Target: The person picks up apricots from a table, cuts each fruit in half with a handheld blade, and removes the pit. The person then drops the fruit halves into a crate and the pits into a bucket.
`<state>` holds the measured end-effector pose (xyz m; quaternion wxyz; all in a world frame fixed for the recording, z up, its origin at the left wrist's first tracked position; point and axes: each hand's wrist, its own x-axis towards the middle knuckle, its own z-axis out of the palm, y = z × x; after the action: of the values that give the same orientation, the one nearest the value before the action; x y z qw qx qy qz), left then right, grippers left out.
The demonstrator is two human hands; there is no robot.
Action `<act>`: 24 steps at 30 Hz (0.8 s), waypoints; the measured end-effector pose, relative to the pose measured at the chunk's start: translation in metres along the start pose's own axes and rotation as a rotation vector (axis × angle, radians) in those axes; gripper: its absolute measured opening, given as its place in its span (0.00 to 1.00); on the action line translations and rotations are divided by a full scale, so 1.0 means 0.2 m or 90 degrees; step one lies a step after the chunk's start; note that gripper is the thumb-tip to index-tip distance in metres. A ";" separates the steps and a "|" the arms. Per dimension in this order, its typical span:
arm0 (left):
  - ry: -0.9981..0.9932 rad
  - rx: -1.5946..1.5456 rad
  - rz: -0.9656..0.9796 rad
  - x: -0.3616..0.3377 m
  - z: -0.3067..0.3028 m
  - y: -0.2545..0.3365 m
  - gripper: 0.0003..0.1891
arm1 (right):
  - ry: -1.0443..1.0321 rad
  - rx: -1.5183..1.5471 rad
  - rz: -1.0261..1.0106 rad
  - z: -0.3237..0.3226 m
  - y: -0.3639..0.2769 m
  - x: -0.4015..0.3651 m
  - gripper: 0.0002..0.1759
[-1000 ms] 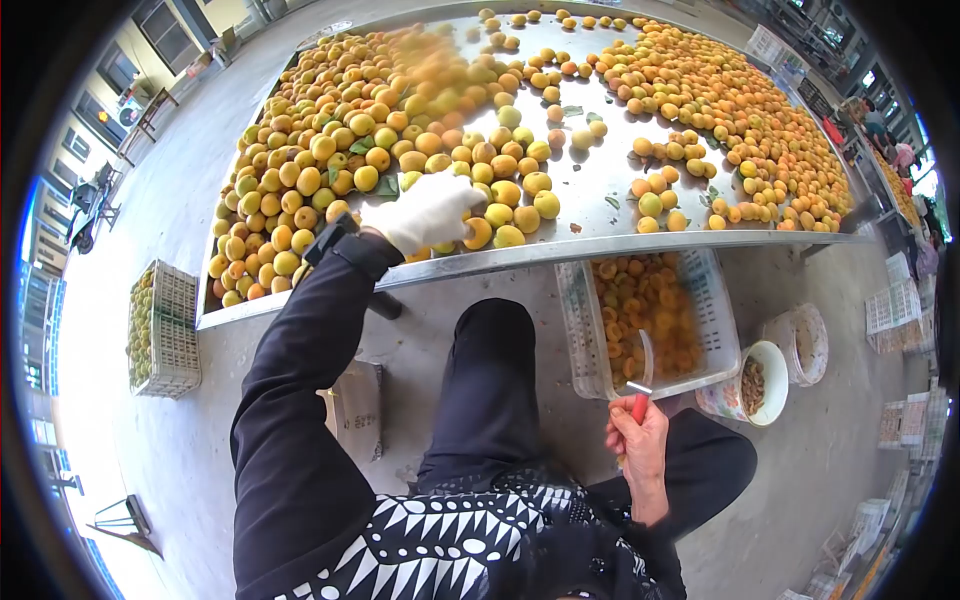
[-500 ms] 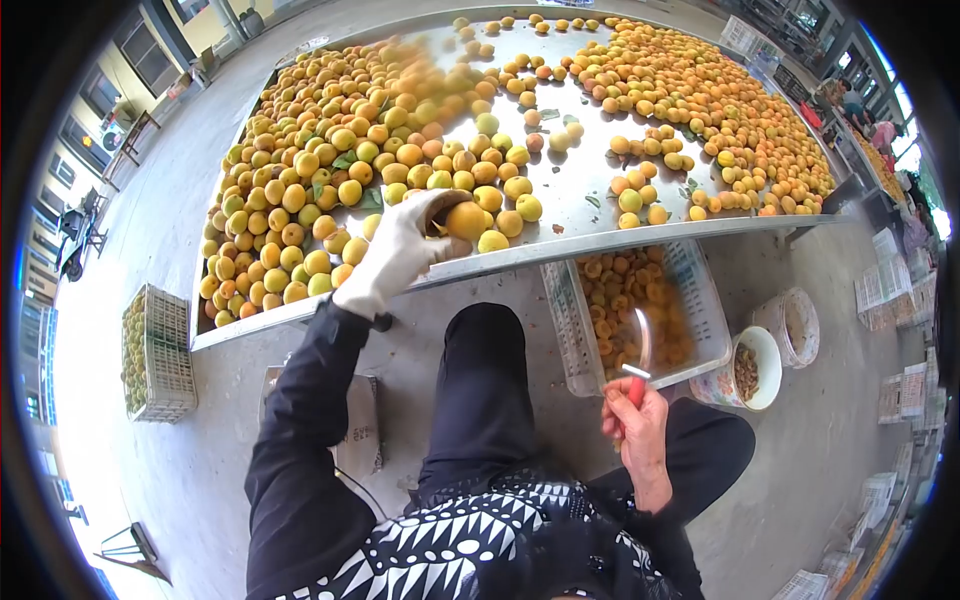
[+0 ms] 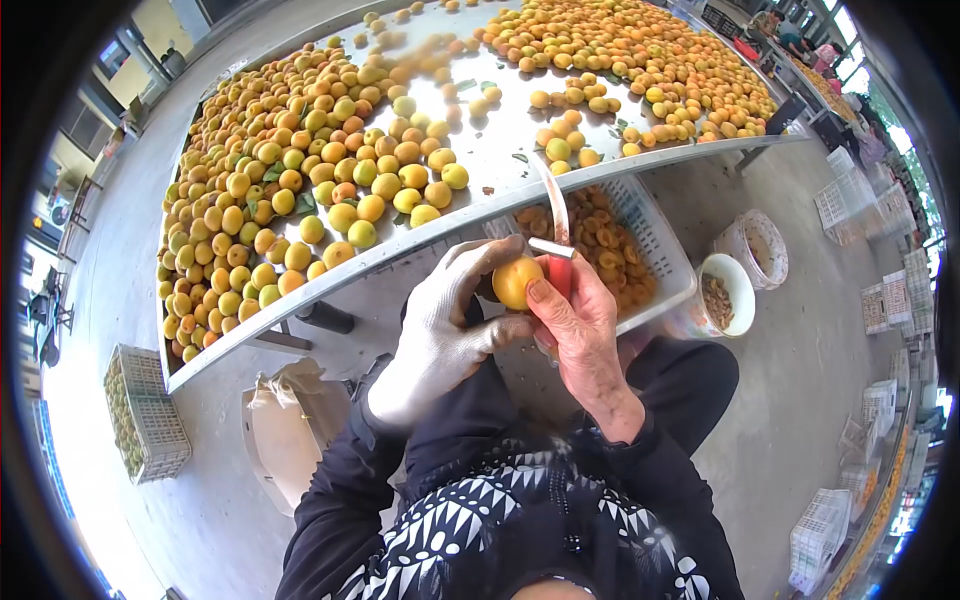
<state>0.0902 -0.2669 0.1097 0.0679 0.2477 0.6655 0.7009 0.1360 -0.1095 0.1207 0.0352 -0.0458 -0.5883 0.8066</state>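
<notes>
My left hand [image 3: 450,320], in a white glove, grips a yellow-orange apricot [image 3: 516,283] over my lap, just off the table's front edge. Bare, my right hand [image 3: 585,335] is closed round the red handle of a curved knife [image 3: 558,215], its blade pointing up and away from me. The right thumb rests against the fruit. Many whole apricots [image 3: 270,190] lie on the metal table [image 3: 500,187] beyond. Below the table edge, a white crate [image 3: 682,290] holds halved apricots [image 3: 610,240], partly hidden by my right hand and the knife.
Right of the crate stand a white bucket [image 3: 740,300] with pits in it and another bucket [image 3: 770,225]. A crate of fruit [image 3: 160,420] is on the floor at left, near a cardboard box [image 3: 285,430]. Stacked crates [image 3: 820,530] line the right; people work at the far right.
My left hand has come back from the table with an apricot. My right hand has risen with the knife to meet it. The view has shifted, and the table sits further left.
</notes>
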 end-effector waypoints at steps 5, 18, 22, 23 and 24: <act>0.026 -0.060 -0.038 -0.01 0.03 0.02 0.35 | -0.022 0.009 0.008 -0.05 -0.02 -0.01 0.18; 0.099 -0.106 -0.042 -0.01 0.05 0.19 0.37 | -0.028 -0.383 -0.263 -0.14 0.11 -0.21 0.14; 0.110 -0.062 -0.052 -0.02 0.07 0.22 0.39 | -0.033 -0.421 -0.326 -0.13 0.09 -0.21 0.14; 0.111 -0.062 -0.052 -0.02 0.07 0.22 0.39 | -0.033 -0.421 -0.326 -0.13 0.10 -0.21 0.14; 0.110 -0.036 -0.038 -0.03 0.07 0.22 0.39 | -0.029 -0.434 -0.322 -0.14 0.10 -0.21 0.13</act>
<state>0.1105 -0.2618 0.1500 0.0379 0.1644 0.6558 0.7359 0.1802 -0.0946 0.0947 0.2021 0.1087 -0.8148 0.5324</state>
